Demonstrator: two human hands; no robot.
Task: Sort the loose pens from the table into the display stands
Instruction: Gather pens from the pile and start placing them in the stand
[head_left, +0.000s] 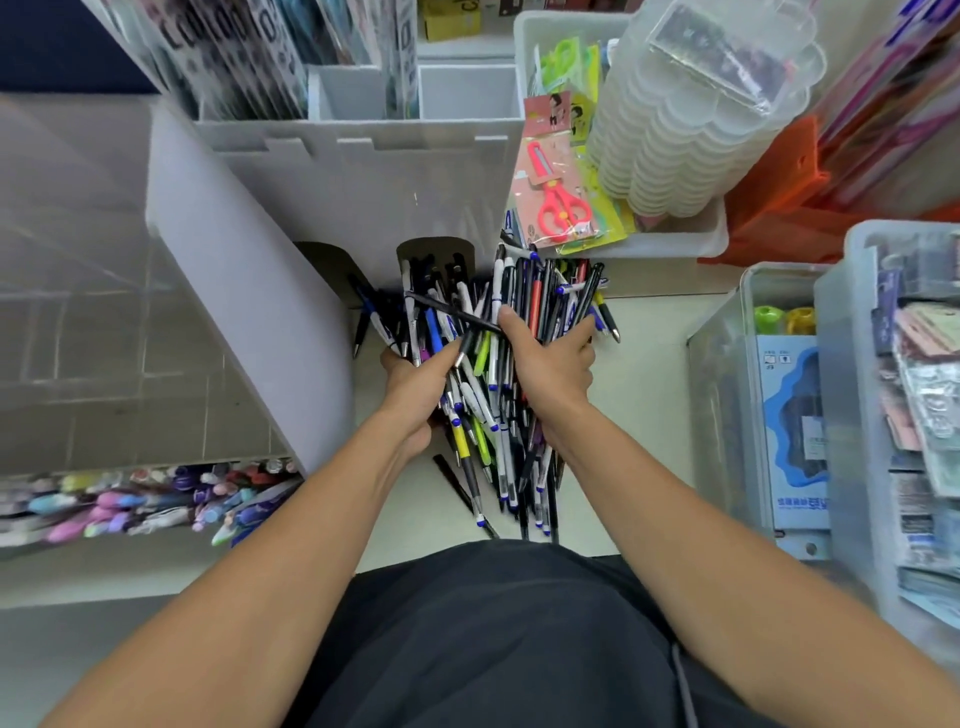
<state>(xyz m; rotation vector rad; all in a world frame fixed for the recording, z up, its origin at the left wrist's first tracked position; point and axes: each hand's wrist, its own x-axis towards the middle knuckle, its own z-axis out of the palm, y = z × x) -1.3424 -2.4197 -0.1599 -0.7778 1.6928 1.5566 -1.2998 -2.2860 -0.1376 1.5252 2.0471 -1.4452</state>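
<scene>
At the middle of a crowded stationery counter, a person's two bare forearms reached forward and converged on a thick bundle of pens (485, 384) — black, white, blue and yellow-green barrels jumbled together, their tips splaying out above the hands and their tails fanning down toward the dark-clothed torso. The left hand (415, 387) cupped the bundle from the left side, wrist bent slightly inward, fingers curled round the pens and largely buried among them. The right hand (553, 364) clasped the bundle from the right, its thumb lying across the front of the barrels and its fingers wrapped round the far side. One black pen (449, 310) lay crosswise over the top of the bundle, between the two hands. The lower ends of the pens reached the pale table (644, 374); whether the bundle's weight rested there could not be told.

Just behind the bundle stood a dark display stand (436, 249) with pens upright in it, against a white partitioned rack (363, 156). Left of the arms lay a clear case of pastel-coloured pens (135, 499). Packaged pink scissors (558, 200) sat in a white tray (675, 241) to the upper right — beside a stack of scalloped clear plastic containers (691, 119).
</scene>
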